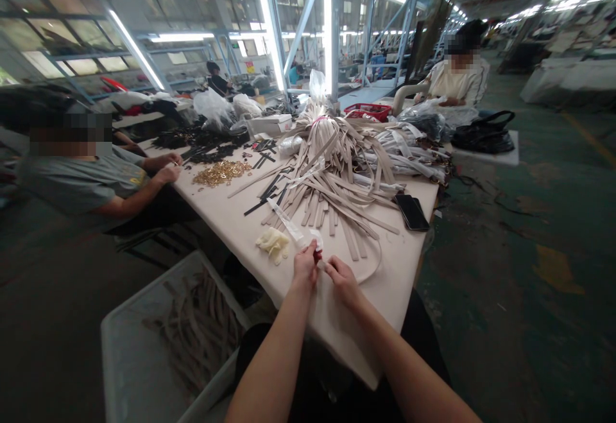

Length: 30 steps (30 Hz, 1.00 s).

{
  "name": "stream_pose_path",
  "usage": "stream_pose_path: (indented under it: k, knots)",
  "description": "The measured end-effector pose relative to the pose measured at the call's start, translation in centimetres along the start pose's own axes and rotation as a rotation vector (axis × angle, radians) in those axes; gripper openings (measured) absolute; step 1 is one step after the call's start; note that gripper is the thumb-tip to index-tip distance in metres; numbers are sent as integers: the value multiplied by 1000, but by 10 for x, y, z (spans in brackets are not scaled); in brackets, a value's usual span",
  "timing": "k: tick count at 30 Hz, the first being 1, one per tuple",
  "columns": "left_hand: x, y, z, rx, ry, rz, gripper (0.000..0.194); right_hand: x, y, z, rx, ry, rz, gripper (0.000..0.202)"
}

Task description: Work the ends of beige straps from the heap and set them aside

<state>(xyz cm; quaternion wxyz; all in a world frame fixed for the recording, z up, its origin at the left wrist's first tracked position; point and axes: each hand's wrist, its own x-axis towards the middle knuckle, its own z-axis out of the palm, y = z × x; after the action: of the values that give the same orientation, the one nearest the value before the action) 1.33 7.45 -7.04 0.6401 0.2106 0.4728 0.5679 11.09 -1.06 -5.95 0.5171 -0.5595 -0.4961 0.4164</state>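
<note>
My left hand (pixel 305 264) is closed around a white wrapped strip (pixel 287 223), which runs up and left across the table from my fingers. Something small and dark red shows at its fingertips, too small to name. Close beside it, my right hand (pixel 341 276) pinches the end of a pale strap (pixel 378 261), and the strap seems to curve round to the right on the tabletop. Just left of my hands lies a crumpled pale-yellow glove (pixel 273 243). Beyond them spreads a large bundle of beige straps (pixel 332 153).
Gold-coloured metal pieces (pixel 221 173) form a pile on the table (pixel 231 217). A black phone (pixel 412 212) lies by the right edge. Below left stands a white bin (pixel 115 339) of straps. One person (pixel 96 179) works at left; another (pixel 457 79) sits behind at right.
</note>
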Motion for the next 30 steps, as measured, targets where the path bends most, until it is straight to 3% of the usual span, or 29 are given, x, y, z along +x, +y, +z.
stream_pose_path:
  k: [2,5,21,26,30]
  knots:
    - [0,0,0,9,2,12,42,3,2,0,-47,66,-51,39]
    - [-1,-1,0,27,-16,13,44,8,5,2,-1,165,12,39]
    - [-8,-5,-4,135,-114,130,43,11,6,9,-11,242,50,41]
    - [-14,-1,-7,239,-228,56,38,14,7,11,67,250,87,42]
    - [-17,4,-10,227,-299,-14,37,17,2,6,-3,238,80,37]
